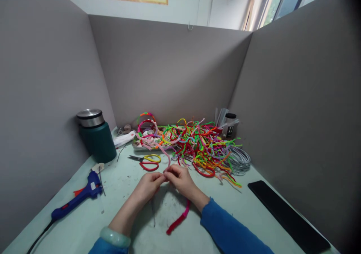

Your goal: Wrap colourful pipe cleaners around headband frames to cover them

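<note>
My left hand (152,183) and my right hand (180,178) meet fingertip to fingertip above the middle of the table. Both pinch a pale pink pipe cleaner (167,157), whose free part curves up and away toward the back. Below my right hand, a pipe cleaner going from magenta to dark red (178,223) curves toward the table's front; whether it joins the pink one is hidden behind the hand. A thin grey wire (153,212) runs down from beneath my left hand. Just beyond the hands lie scissors (146,161) with one yellow and one red handle loop.
A big heap of coloured pipe cleaners (197,141) covers the back, beside a metal tray (138,147) and coiled grey wire (239,160). Red-handled scissors (204,170) poke out. At left are a teal bottle (98,141) and blue glue gun (81,197); at right, a black strip (284,212).
</note>
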A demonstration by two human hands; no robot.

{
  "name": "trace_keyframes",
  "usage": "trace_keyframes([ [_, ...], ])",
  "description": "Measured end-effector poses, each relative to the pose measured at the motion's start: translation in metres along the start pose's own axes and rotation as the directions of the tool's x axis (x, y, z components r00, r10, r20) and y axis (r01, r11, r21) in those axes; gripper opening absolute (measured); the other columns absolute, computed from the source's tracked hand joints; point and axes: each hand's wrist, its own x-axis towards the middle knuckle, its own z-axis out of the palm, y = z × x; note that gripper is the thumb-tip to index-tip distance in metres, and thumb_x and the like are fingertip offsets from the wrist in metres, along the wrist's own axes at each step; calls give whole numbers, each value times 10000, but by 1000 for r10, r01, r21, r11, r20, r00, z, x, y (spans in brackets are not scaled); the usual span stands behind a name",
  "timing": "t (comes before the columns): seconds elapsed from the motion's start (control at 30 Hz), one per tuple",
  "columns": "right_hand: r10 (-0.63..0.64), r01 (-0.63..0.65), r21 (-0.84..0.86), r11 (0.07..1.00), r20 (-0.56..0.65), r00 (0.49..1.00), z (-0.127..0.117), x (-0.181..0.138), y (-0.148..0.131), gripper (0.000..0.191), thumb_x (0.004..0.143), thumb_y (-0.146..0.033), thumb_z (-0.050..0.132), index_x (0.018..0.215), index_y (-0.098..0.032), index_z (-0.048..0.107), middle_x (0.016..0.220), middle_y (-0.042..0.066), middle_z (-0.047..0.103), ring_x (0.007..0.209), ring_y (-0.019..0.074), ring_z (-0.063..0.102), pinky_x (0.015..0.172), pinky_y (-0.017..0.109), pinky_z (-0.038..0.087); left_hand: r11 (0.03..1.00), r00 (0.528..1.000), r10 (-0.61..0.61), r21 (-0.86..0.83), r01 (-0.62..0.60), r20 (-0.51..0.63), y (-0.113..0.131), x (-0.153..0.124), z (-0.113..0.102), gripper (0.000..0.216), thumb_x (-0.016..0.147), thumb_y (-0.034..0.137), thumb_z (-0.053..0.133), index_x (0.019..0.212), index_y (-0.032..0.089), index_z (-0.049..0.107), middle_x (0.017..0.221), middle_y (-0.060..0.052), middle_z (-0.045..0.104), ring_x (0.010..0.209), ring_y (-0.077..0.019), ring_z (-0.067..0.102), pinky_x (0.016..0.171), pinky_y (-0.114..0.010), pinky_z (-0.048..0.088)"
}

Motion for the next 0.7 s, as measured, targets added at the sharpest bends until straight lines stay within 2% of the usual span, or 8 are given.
trace_keyframes([
  [0.07,-7,6,-34,999,-34,999,2,0,-1,183,827,-245,548,668,-166,593,617,-22,517,589,107,477,555,213,362,1000,999,-20,-6,21,40,0,0,1,435,709,550,528,735,123,606,381,89,378,292,-48,288,306,-178,196],
  [0.17,13,-19,-45,999,-142,990,-1,1,2,200,830,-272,544,662,-169,580,572,-32,484,567,107,454,548,217,350,997,996,-48,-48,52,76,-2,2,0,455,731,556,488,806,121,601,430,59,483,270,-61,337,291,-190,257],
  [0.33,132,-107,127,986,-209,969,-7,4,10,262,835,-394,533,697,-172,550,555,-34,484,516,109,461,498,215,357,995,998,-38,-91,42,48,-6,5,-3,359,742,479,506,775,126,565,545,-2,606,257,-47,363,285,-181,251],
  [0.43,174,-133,218,967,-182,968,-4,4,13,255,808,-417,564,747,-169,561,600,-29,512,502,103,468,473,211,362,994,999,-24,-105,28,40,-7,4,-3,343,763,452,485,804,121,568,554,-15,624,258,-51,380,291,-179,258],
  [0.6,155,-146,146,978,-47,987,3,1,12,194,783,-342,599,710,-162,593,567,-31,522,497,95,458,476,203,351,999,999,-17,-50,19,34,-6,3,-1,365,763,474,478,776,124,581,536,-13,619,256,-58,374,286,-184,253],
  [0.7,136,-131,125,983,-32,990,5,0,11,206,804,-314,565,664,-163,570,533,-39,503,484,91,448,473,202,342,1000,1000,-14,22,14,1,-7,3,-1,377,759,488,484,770,128,597,552,-14,622,271,-61,383,299,-189,265],
])
